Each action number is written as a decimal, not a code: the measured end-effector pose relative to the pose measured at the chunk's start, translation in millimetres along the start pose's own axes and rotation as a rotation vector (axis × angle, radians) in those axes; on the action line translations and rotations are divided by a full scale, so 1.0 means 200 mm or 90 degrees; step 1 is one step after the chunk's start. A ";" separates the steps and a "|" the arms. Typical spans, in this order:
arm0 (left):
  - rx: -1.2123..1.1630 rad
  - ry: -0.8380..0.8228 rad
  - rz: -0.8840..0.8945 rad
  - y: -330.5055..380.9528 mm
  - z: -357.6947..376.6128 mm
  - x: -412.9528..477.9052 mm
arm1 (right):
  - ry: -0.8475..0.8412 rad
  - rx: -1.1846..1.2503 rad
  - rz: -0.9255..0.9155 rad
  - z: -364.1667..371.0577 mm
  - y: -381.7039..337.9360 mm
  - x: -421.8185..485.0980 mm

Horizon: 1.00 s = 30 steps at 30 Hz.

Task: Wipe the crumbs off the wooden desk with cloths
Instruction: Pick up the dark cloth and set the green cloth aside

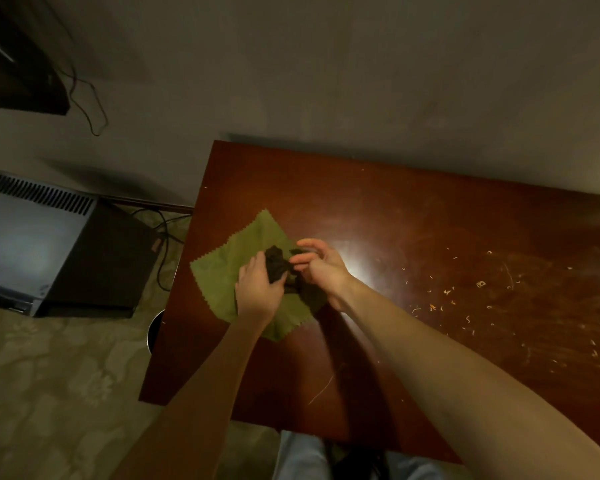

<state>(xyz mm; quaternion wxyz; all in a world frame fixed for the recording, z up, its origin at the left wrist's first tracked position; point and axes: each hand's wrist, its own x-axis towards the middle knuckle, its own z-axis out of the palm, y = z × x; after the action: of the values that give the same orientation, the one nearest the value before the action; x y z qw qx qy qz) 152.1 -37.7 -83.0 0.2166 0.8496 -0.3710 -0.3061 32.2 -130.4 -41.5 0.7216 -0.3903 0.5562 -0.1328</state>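
Observation:
A green cloth with zigzag edges lies flat near the left end of the dark red wooden desk. On top of it sits a crumpled dark cloth. My left hand grips the dark cloth from the left. My right hand pinches the same cloth from the right, with the fingers curled on it. Pale crumbs are scattered over the right half of the desk, apart from both cloths.
A grey and black box-shaped appliance stands on the patterned carpet to the left of the desk, with cables behind it. A dark round object peeks out under the desk's left edge. The wall runs behind the desk.

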 end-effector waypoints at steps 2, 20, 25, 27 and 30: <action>-0.203 -0.013 -0.081 0.02 -0.03 0.02 | 0.069 -0.064 -0.049 0.00 0.04 0.03; -0.203 0.086 -0.136 -0.02 -0.21 0.00 | 0.062 -0.536 -0.303 0.11 0.11 -0.02; -0.171 0.038 -0.059 0.21 -0.09 -0.07 | 0.184 -0.326 -0.343 -0.15 0.00 -0.19; -0.159 0.011 0.003 0.37 -0.02 -0.11 | 0.221 -0.275 -0.337 -0.31 0.00 -0.28; -0.126 -0.043 0.101 0.61 0.08 -0.19 | 0.280 -0.230 -0.331 -0.55 0.00 -0.42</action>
<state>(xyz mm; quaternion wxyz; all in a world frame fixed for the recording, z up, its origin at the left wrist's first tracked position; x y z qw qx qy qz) 59.2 -87.6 -8.4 0.3105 0.7811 -0.4120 -0.3517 -95.9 -122.8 9.4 0.4469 -0.6014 0.5946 -0.2918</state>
